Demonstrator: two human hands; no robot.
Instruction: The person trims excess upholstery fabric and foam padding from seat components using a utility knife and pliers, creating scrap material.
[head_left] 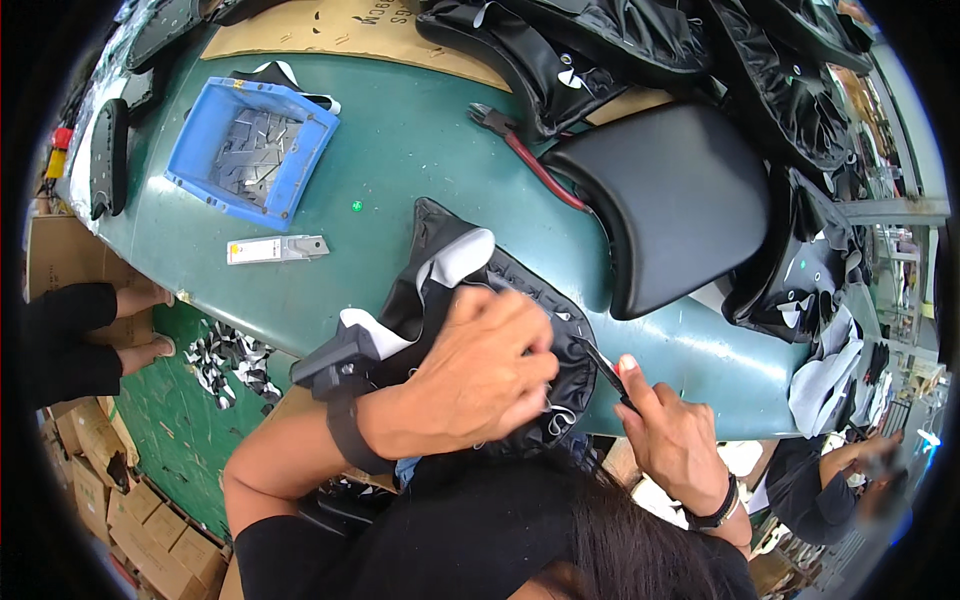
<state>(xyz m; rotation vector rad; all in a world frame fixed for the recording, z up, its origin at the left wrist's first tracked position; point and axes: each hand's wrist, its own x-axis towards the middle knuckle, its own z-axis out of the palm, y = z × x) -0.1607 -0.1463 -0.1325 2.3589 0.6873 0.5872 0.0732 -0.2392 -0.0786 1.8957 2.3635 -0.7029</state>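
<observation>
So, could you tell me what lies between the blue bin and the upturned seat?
In the head view, between blue bin and upturned seat lies a small green dot on bare green table.

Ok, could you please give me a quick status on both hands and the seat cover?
Left hand pressing down on black seat cover. Right hand gripping thin dark tool at cover's edge. Finished black seat close behind.

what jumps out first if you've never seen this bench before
The left hand pressing down on a black seat cover at the near edge of the green table, while the right hand works a thin dark tool into its edge. Behind sit a blue bin and a black seat cushion.
</observation>
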